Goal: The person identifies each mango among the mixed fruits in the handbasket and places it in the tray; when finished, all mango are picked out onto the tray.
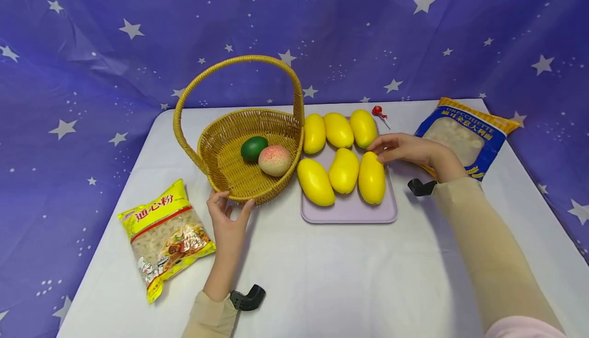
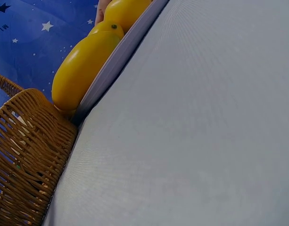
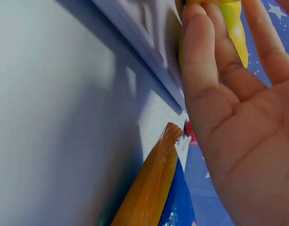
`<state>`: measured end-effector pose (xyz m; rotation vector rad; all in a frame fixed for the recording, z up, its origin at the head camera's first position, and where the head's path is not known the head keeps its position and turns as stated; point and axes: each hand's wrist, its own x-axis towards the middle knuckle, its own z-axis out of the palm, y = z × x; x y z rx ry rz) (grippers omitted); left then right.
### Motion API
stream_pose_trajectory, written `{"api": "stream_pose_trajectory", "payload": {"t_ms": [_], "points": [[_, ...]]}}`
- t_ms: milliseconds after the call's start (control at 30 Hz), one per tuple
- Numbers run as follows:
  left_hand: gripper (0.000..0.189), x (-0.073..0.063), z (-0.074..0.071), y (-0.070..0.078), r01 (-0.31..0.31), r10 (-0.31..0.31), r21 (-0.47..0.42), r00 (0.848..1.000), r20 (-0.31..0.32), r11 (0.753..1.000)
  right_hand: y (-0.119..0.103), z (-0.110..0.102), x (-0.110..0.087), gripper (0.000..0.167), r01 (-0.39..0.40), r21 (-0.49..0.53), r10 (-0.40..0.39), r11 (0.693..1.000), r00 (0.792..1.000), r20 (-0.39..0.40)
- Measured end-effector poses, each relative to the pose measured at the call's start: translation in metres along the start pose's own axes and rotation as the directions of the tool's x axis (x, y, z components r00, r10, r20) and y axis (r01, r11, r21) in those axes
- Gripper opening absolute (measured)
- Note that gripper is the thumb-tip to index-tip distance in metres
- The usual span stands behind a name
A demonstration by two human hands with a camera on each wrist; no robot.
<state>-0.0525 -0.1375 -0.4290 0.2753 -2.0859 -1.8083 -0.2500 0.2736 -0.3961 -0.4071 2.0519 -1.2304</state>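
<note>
My left hand (image 1: 228,225) touches the near rim of a wicker basket (image 1: 230,166), thumb and fingers spread apart along it. Inside the basket lie a dark green egg-shaped fruit (image 1: 254,149) and a peach (image 1: 274,161). My right hand (image 1: 409,150) reaches over the right side of a lilac tray (image 1: 347,216) and pinches the far end of the front-right mango (image 1: 371,179), which lies on the tray. Several other yellow mangoes (image 1: 344,171) lie there in two rows. In the right wrist view, the right hand's fingers (image 3: 199,52) extend toward a yellow mango (image 3: 236,30).
A yellow pasta bag (image 1: 167,241) lies left of the basket. At the back right is a blue and orange pasta bag (image 1: 465,136), beside my right forearm. A red lollipop (image 1: 378,111) lies behind the tray. The basket's tall handle (image 1: 239,59) arches upward.
</note>
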Motion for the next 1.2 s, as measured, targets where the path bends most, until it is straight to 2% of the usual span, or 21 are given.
{"api": "stream_pose_trajectory", "payload": {"t_ms": [200,333,433,500,600,733,833,900,1000,1067,1133,1200], "points": [[0.055,0.002,0.001,0.001,-0.013,0.013,0.012,1.0,0.004,1.0,0.004,0.006,-0.009,0.045,0.032,-0.039,-0.035,0.999,0.995,-0.098],[0.055,0.003,0.001,0.002,-0.008,0.008,0.006,1.0,0.004,1.0,0.002,0.014,-0.019,0.046,0.04,-0.01,-0.041,0.999,0.986,-0.164],[0.055,0.003,0.0,0.002,-0.004,0.004,-0.003,1.0,0.004,1.0,-0.003,0.02,-0.027,0.047,0.06,0.006,-0.057,0.998,0.972,-0.228],[0.055,0.004,0.0,0.003,-0.003,0.003,-0.006,1.0,0.005,1.0,-0.008,0.025,-0.033,0.048,0.077,-0.001,-0.074,0.997,0.955,-0.287],[0.056,0.006,0.001,0.003,-0.004,0.004,-0.006,1.0,0.007,1.0,-0.016,0.032,-0.044,0.045,0.12,-0.037,-0.126,0.992,0.925,-0.359],[0.057,0.009,0.001,0.003,-0.001,0.001,-0.001,1.0,0.013,1.0,-0.028,0.045,-0.061,0.036,0.215,-0.101,-0.238,0.971,0.876,-0.419],[0.056,0.01,0.002,0.005,0.004,-0.004,0.007,1.0,0.017,1.0,-0.038,0.058,-0.073,0.031,0.282,-0.162,-0.325,0.946,0.826,-0.46],[0.055,0.009,0.002,0.008,-0.005,0.005,0.029,1.0,0.007,1.0,-0.043,0.068,-0.078,0.029,0.298,-0.227,-0.373,0.927,0.787,-0.491],[0.055,0.007,0.001,0.011,-0.073,0.074,0.056,0.997,-0.031,0.996,-0.05,0.083,-0.084,0.029,0.307,-0.332,-0.445,0.892,0.725,-0.525],[0.056,0.003,0.0,0.021,-0.125,0.129,0.06,0.99,-0.06,0.99,-0.053,0.094,-0.086,0.03,0.301,-0.398,-0.486,0.867,0.689,-0.538],[0.057,-0.002,-0.002,0.033,-0.191,0.194,0.055,0.978,-0.079,0.98,-0.057,0.104,-0.088,0.032,0.286,-0.448,-0.511,0.847,0.669,-0.54],[0.058,-0.005,-0.004,0.046,-0.269,0.273,0.051,0.958,-0.083,0.962,-0.061,0.113,-0.089,0.035,0.253,-0.491,-0.52,0.834,0.659,-0.543]]}}
